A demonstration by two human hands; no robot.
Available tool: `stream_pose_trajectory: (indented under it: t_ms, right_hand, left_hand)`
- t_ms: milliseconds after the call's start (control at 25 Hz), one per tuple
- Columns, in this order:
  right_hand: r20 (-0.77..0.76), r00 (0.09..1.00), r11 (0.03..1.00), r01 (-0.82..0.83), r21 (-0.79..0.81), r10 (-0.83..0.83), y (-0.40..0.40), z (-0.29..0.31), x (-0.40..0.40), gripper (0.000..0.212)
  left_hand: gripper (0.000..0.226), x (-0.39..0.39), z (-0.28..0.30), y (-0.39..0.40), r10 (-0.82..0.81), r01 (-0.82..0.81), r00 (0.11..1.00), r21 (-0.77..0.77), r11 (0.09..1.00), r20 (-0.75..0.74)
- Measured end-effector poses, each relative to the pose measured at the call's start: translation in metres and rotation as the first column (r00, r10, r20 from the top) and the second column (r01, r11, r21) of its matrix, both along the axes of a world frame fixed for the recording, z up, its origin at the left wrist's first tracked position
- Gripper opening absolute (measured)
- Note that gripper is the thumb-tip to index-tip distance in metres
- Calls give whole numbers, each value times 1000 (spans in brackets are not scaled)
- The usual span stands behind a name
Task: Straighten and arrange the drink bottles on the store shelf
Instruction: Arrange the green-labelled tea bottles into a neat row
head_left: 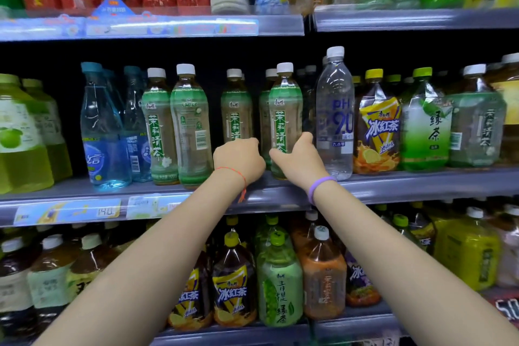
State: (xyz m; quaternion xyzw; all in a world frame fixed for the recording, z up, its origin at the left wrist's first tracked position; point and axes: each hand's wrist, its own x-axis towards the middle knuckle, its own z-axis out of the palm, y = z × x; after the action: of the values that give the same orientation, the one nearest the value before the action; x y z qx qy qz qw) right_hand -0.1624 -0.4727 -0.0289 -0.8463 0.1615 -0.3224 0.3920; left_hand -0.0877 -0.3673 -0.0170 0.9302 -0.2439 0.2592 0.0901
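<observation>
Green-labelled jasmine tea bottles with white caps stand in a row on the middle shelf (393,185). My right hand (297,159) wraps the lower part of one jasmine tea bottle (285,112) at the shelf's front. My left hand (238,159) reaches to the base of a second jasmine tea bottle (236,109) set further back; its fingers are hidden behind the hand, so the grip is unclear. Two more jasmine tea bottles (191,126) stand at the left, one showing its barcode side.
A clear water bottle (335,112) stands right of my right hand, then an iced black tea bottle (377,126) and a green tea bottle (427,123). Blue bottles (102,132) stand left. Packed shelves lie above and below.
</observation>
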Motion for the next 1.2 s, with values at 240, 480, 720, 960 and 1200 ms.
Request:
stream_pose_trajectory:
  t_ms: [240,480,720,960,1200]
  right_hand:
    - [-38,996,994,-87,-66,85,-4,1,1,52]
    - [16,996,988,-89,-123,92,-6,-2,8,39]
    - [-36,987,977,-159,-145,155,-7,1,10,35]
    - [-10,994,985,-109,-131,109,0,-1,19,73]
    - [-21,992,986,-123,-110,122,-4,-1,23,83]
  left_hand:
    - [26,1,4,3,-30,-1,995,-322,947,-92]
    - [42,2,10,-18,-591,25,764,-904,426,-257]
    - [75,-3,1,-16,-728,36,642,-939,341,-240]
    - [60,15,10,-21,-781,-96,592,-979,179,-200]
    - [54,18,9,-22,-808,-104,556,-981,165,-195]
